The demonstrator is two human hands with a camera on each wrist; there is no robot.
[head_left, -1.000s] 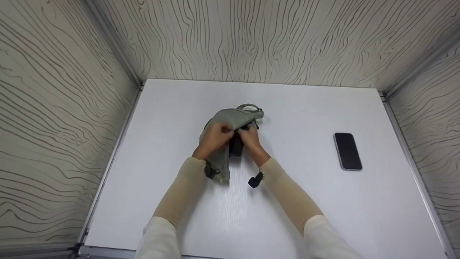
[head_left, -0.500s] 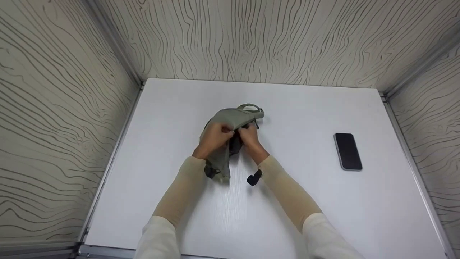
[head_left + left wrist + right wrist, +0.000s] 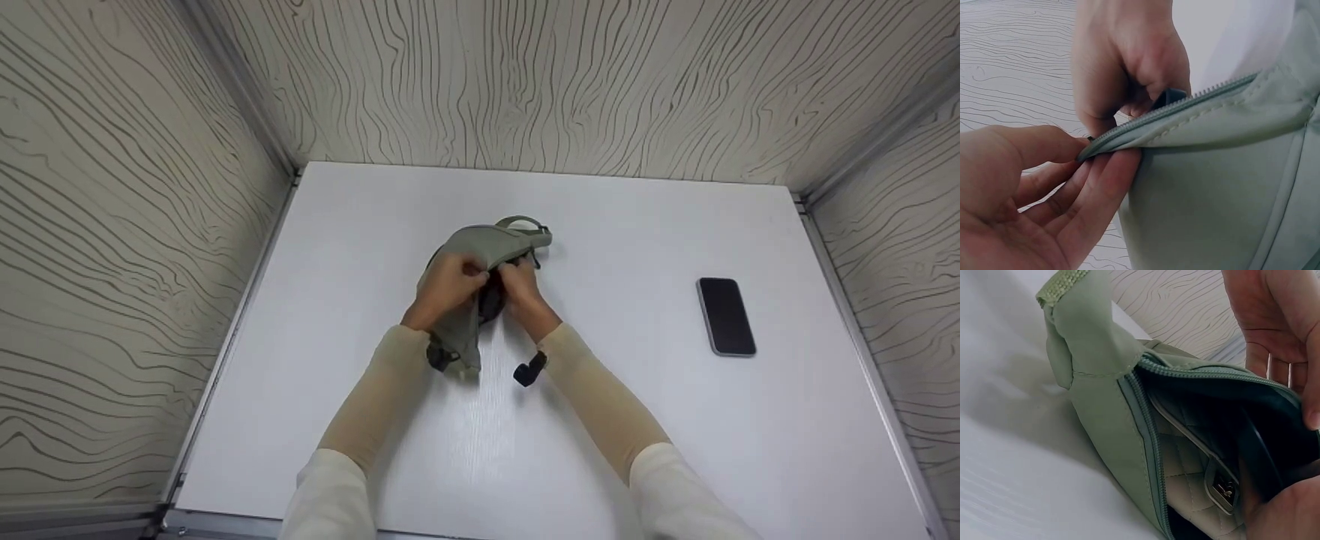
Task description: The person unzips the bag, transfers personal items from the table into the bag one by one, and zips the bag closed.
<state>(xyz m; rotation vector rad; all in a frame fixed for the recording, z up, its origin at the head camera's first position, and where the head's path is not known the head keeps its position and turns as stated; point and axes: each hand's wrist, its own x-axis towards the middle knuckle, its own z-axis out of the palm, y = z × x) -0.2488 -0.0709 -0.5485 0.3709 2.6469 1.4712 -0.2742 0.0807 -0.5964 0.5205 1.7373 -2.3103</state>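
Note:
A sage-green waist bag (image 3: 487, 241) lies on the table, its zipped mouth open. My left hand (image 3: 450, 287) pinches the zipper edge (image 3: 1185, 104) between thumb and fingers, lifting that side. My right hand (image 3: 523, 289) reaches into the mouth with curled fingers, opposite the left. At its fingers shows a dark flat thing (image 3: 1258, 441), mostly hidden in the bag; I cannot tell its kind. Beside it inside the bag is a beige quilted pouch (image 3: 1182, 464) with a metal emblem (image 3: 1223, 488).
A smartphone (image 3: 726, 316) with a dark screen lies on the white table (image 3: 637, 225) to the right. Walls with a wood-grain pattern (image 3: 525, 90) stand at the back and on both sides. The bag's strap (image 3: 521, 220) loops at its far end.
The black shape below my hands in the bag's mouth shows less of its straight lower edge than before. My right forearm has shifted slightly left; my left hand stays nearly still.

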